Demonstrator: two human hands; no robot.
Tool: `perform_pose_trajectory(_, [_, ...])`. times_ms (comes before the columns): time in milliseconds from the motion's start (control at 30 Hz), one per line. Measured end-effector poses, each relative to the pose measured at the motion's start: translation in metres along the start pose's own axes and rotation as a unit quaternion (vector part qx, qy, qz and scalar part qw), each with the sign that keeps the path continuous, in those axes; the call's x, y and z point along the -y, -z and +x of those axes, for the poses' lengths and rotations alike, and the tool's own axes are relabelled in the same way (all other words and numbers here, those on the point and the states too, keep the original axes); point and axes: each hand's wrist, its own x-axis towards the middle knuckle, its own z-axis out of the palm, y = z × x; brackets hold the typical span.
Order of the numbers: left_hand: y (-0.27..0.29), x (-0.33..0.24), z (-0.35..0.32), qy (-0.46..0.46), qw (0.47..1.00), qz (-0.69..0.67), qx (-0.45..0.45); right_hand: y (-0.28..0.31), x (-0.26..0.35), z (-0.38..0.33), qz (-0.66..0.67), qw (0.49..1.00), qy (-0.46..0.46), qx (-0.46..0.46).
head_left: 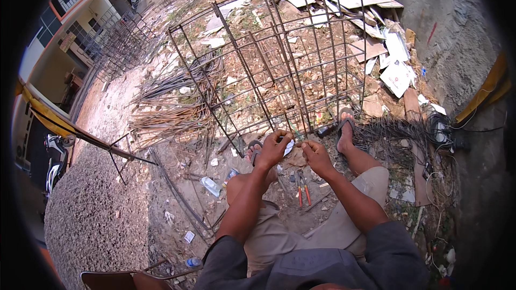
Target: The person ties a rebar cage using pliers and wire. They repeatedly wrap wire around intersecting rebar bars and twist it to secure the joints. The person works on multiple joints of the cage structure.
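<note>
My left hand (275, 149) is closed with its fingertips pinched near the bottom of an upright rebar cage (279, 48). Close beside it, my right hand (317, 157) is pinched shut too, just below the cage's lower bars. Whatever the fingers hold is too thin or small to make out. A pair of pincers (303, 189) with orange-red handles lies on the ground between my legs, below the hands. The cage is a grid of dark, rusty bars standing in front of my sandalled feet.
Bundles of rebar (172, 110) lie left of the cage, with a gravel heap (97, 215) nearer. Broken boards (395, 78) are piled at the right, by a rough wall (446, 16). Tangled wire (398, 131) lies beside my right foot. A yellow-wrapped pole (59, 121) slants in at left.
</note>
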Motion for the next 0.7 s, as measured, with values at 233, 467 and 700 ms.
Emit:
perform_pose_trajectory(233, [0.085, -0.017, 0.105, -0.092, 0.953, 0.042, -0.286, 0.043, 0.013, -0.009, 0.153, 0.985, -0.036, -0.066])
perform_pose_trajectory(467, [0.090, -0.061, 0.193, -0.016, 0.979, 0.012, -0.202, 0.058, -0.014, -0.002, 0.182, 0.970, -0.034, -0.155])
perform_pose_trajectory(700, [0.097, -0.019, 0.161, -0.121, 0.929, 0.186, -0.296, 0.051, -0.009, -0.003, 0.169, 0.976, -0.018, -0.135])
